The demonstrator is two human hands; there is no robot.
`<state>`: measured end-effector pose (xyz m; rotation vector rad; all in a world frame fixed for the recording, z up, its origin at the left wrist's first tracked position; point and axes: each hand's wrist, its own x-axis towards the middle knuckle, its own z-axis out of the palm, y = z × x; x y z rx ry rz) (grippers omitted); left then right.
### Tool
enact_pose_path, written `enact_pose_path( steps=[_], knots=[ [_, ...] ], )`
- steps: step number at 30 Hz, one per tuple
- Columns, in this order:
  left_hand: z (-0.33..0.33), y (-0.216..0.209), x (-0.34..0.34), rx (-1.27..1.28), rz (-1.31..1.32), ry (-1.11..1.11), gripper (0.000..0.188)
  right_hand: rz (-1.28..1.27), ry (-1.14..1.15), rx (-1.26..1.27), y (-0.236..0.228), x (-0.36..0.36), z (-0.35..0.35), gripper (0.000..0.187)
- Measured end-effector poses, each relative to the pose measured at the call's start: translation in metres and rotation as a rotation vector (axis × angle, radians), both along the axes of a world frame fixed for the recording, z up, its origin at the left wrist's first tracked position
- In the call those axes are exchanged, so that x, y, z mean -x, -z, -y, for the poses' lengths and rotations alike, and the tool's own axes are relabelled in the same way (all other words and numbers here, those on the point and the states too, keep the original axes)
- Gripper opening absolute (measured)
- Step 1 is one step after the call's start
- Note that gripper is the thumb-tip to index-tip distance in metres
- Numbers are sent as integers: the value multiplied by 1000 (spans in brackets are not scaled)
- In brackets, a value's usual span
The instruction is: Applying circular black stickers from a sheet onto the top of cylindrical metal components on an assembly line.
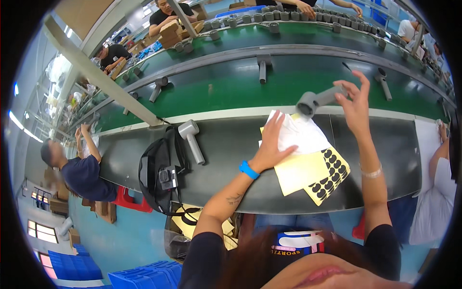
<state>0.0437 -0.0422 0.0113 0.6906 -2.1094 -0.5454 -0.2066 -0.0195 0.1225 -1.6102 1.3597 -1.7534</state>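
My right hand (355, 103) pinches the handle end of a grey hair dryer body (313, 102) between thumb and fingers, its other fingers raised. The dryer is held tilted, with its round head just beyond a white sheet or cloth (303, 135). Flat on that white piece rests my left hand (270, 150), fingers stretched out and holding nothing. Beneath it lie a yellow backing sheet (296, 171) and another sheet with rows of black stickers (334, 176). Whether the dryer head touches the white piece, I cannot tell.
Left on the dark worktable (226, 188) lie another grey dryer body (193, 142) and a black bag (159, 168). Beyond runs a green conveyor (207, 98) carrying spaced dryer bodies. A slanted post (110, 77) stands at the left. Other people work around the line.
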Motion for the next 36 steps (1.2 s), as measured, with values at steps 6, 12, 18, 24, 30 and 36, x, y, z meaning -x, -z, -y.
enact_pose_path(
  steps=[6, 12, 18, 24, 30, 36],
  knots=[
    [-53, -76, 4, -78, -102, 249, 56, -581, -91, 224, -11, -44, -112, 56],
    [-100, -66, 20, -436, -251, 150, 52, -340, -134, 125, 15, -64, -139, 49],
    [-113, -61, 16, -437, -287, 170, 43, 165, -102, -36, 19, -57, -152, 10],
    [-122, -59, 18, -593, -382, 211, 37, 288, -127, -185, 26, -50, -164, 19],
    [-125, -63, 25, -476, -422, 209, 40, 302, -93, -132, 20, -49, -178, 37],
    [-132, -62, 24, -425, -382, 244, 42, 224, -192, -133, 14, -55, -188, 36]
  ],
)
